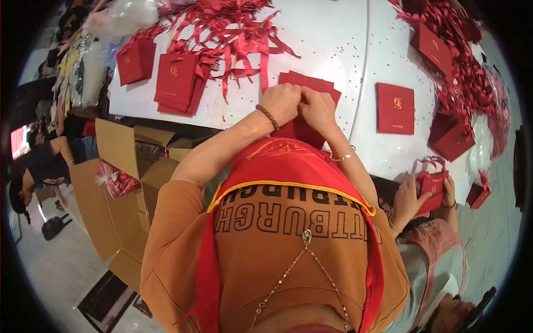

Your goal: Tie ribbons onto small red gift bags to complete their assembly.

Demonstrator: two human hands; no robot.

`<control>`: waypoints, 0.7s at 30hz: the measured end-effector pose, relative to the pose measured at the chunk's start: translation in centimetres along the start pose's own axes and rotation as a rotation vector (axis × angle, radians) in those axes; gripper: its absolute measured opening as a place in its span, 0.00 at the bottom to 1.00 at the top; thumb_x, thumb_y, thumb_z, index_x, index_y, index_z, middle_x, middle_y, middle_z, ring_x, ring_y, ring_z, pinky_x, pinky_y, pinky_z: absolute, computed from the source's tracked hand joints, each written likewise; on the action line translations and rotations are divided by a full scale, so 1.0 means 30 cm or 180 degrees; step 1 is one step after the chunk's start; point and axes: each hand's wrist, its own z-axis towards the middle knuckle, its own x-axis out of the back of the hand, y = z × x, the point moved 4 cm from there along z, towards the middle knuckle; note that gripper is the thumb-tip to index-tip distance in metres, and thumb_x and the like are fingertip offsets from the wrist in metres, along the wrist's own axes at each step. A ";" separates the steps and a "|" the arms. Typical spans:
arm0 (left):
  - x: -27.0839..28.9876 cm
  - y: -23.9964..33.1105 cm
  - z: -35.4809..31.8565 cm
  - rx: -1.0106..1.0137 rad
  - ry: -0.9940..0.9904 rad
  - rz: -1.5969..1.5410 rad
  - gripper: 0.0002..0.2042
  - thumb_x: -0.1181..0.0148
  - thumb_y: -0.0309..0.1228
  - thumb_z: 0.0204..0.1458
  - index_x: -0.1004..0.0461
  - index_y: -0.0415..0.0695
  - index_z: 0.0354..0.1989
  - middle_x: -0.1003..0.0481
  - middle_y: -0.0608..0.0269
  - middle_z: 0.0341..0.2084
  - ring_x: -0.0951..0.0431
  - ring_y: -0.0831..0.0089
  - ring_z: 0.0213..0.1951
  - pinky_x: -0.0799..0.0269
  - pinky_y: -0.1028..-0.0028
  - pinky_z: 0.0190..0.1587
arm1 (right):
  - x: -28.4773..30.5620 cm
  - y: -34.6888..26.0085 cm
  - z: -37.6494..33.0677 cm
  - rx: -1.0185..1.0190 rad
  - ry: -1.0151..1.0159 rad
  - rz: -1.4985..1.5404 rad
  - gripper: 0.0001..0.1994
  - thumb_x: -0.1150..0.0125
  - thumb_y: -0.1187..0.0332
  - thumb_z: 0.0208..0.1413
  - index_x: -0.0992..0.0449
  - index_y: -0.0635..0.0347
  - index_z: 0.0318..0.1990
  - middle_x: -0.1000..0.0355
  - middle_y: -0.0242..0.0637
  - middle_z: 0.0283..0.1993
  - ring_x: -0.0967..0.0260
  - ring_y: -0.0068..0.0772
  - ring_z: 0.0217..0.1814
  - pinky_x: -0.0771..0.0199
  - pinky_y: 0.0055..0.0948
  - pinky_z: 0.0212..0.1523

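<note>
My left hand (282, 104) and my right hand (318, 110) meet at the table's near edge, fingers closed and pinched together at the top of a red paper gift bag (301, 131). The bag shows between my wrists, its lower part running behind my red apron (288, 161). My fingers hide exactly what is pinched. More flat red gift bags (326, 87) lie just beyond my hands. A red ribbon (264, 69) hangs down from the tangled ribbon pile (244, 33) toward my left hand.
Stacked red bags (176, 79) stand to the left on the white table (338, 33); a single bag (396, 108) lies right. Another ribbon heap (466, 72) is at far right. An open cardboard box (119, 188) is at my left. A co-worker's hands (425, 197) hold a small red bag.
</note>
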 end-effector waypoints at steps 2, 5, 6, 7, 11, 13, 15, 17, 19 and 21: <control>-0.009 -0.005 -0.022 0.0025 0.0184 -0.0143 0.04 0.47 0.24 0.40 0.31 0.39 0.25 0.28 0.51 0.25 0.26 0.54 0.29 0.30 0.61 0.31 | 0.006 0.007 -0.002 0.0048 0.0007 0.0283 0.10 0.41 0.66 0.44 0.24 0.55 0.36 0.26 0.42 0.27 0.29 0.45 0.31 0.30 0.39 0.32; -0.019 -0.051 -0.045 0.0000 0.0372 -0.0708 0.05 0.46 0.27 0.42 0.31 0.40 0.27 0.28 0.54 0.24 0.27 0.56 0.28 0.31 0.61 0.31 | 0.007 0.017 -0.003 0.0058 -0.0110 0.0781 0.11 0.41 0.67 0.44 0.25 0.57 0.38 0.27 0.43 0.26 0.28 0.44 0.29 0.30 0.36 0.31; -0.015 -0.065 -0.050 -0.0109 0.0408 -0.1186 0.06 0.45 0.28 0.43 0.30 0.41 0.29 0.28 0.55 0.24 0.27 0.57 0.28 0.32 0.61 0.31 | 0.006 0.023 -0.001 -0.0145 -0.0277 0.0935 0.11 0.41 0.68 0.45 0.25 0.57 0.39 0.26 0.43 0.27 0.28 0.42 0.29 0.30 0.34 0.31; -0.005 -0.079 -0.048 -0.0053 0.0439 -0.1169 0.06 0.45 0.28 0.43 0.30 0.41 0.29 0.28 0.55 0.24 0.27 0.57 0.28 0.32 0.61 0.31 | 0.005 0.032 -0.001 -0.0367 -0.0442 0.1078 0.12 0.41 0.69 0.45 0.25 0.57 0.40 0.26 0.42 0.27 0.28 0.41 0.29 0.30 0.33 0.31; 0.029 -0.080 -0.051 -0.0288 0.0416 -0.0837 0.09 0.40 0.31 0.42 0.29 0.45 0.32 0.29 0.60 0.28 0.29 0.62 0.33 0.38 0.64 0.35 | 0.006 0.028 0.002 -0.0096 -0.0457 0.0866 0.14 0.42 0.72 0.47 0.27 0.61 0.43 0.26 0.44 0.34 0.27 0.36 0.33 0.30 0.29 0.35; 0.033 -0.085 -0.058 -0.0313 0.0763 -0.0507 0.09 0.40 0.33 0.41 0.28 0.47 0.32 0.31 0.64 0.33 0.32 0.66 0.40 0.42 0.65 0.39 | 0.008 0.033 -0.004 -0.0084 -0.0465 0.0844 0.15 0.41 0.73 0.46 0.30 0.62 0.45 0.26 0.46 0.36 0.27 0.39 0.35 0.30 0.29 0.36; 0.021 -0.101 -0.059 -0.0262 0.0697 -0.0654 0.10 0.38 0.35 0.39 0.28 0.49 0.30 0.32 0.66 0.35 0.35 0.67 0.44 0.43 0.64 0.42 | 0.019 0.007 -0.011 0.0277 -0.0182 0.1337 0.14 0.40 0.71 0.45 0.31 0.62 0.41 0.27 0.47 0.32 0.27 0.43 0.33 0.29 0.32 0.33; 0.040 -0.108 -0.057 -0.0402 0.0924 -0.0659 0.09 0.37 0.37 0.38 0.27 0.50 0.28 0.31 0.66 0.35 0.34 0.65 0.42 0.43 0.65 0.43 | 0.020 0.007 -0.026 0.0365 -0.0082 0.0710 0.11 0.38 0.68 0.45 0.30 0.57 0.37 0.28 0.36 0.28 0.30 0.38 0.32 0.41 0.36 0.41; 0.014 -0.155 -0.037 -0.0242 0.0554 -0.0994 0.09 0.41 0.41 0.42 0.25 0.51 0.27 0.31 0.68 0.42 0.36 0.65 0.48 0.46 0.62 0.49 | 0.051 -0.023 -0.058 0.0690 0.0343 -0.0385 0.09 0.38 0.66 0.44 0.29 0.53 0.33 0.29 0.31 0.26 0.33 0.33 0.31 0.48 0.34 0.42; -0.015 -0.220 0.019 0.0054 -0.0240 -0.1484 0.12 0.43 0.44 0.44 0.23 0.49 0.27 0.31 0.66 0.46 0.37 0.63 0.50 0.45 0.62 0.49 | 0.058 -0.036 -0.072 0.0784 0.0500 -0.0278 0.09 0.37 0.65 0.43 0.29 0.53 0.31 0.29 0.31 0.26 0.34 0.32 0.31 0.48 0.34 0.41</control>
